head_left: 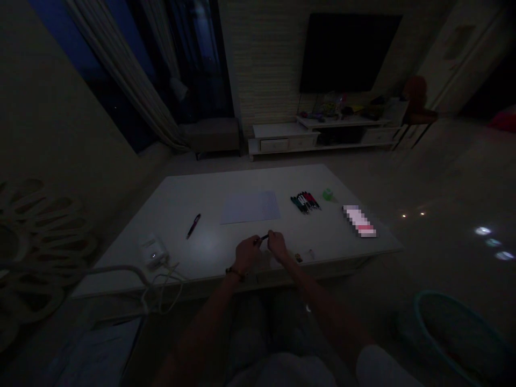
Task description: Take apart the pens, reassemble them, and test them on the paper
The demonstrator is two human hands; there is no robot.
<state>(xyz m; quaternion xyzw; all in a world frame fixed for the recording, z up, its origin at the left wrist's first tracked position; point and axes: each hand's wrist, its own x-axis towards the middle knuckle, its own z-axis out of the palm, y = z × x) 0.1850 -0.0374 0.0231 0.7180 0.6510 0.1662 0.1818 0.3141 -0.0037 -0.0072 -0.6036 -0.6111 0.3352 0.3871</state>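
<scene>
A dark pen (pixel 264 237) spans the gap between my two hands, above the near edge of the white table (pixel 153 215). My left hand (pixel 246 253) has its fingers closed on one end, and a bracelet circles that wrist. My right hand (pixel 277 245) pinches the other end. Beyond them lies a sheet of paper (pixel 250 207). A single dark pen (pixel 193 226) rests to the left, and several pens (pixel 305 202) in green, white, black and red lie in a row to the right. Dim light hides fine details of the held pen.
A green round object (pixel 327 194) and a phone (pixel 359 221) are on the table's right. Small items (pixel 298 258) lie near my right wrist. At the left stands a white box-shaped device (pixel 152 252) with cables. A teal-rimmed tub (pixel 427 301) is on the floor.
</scene>
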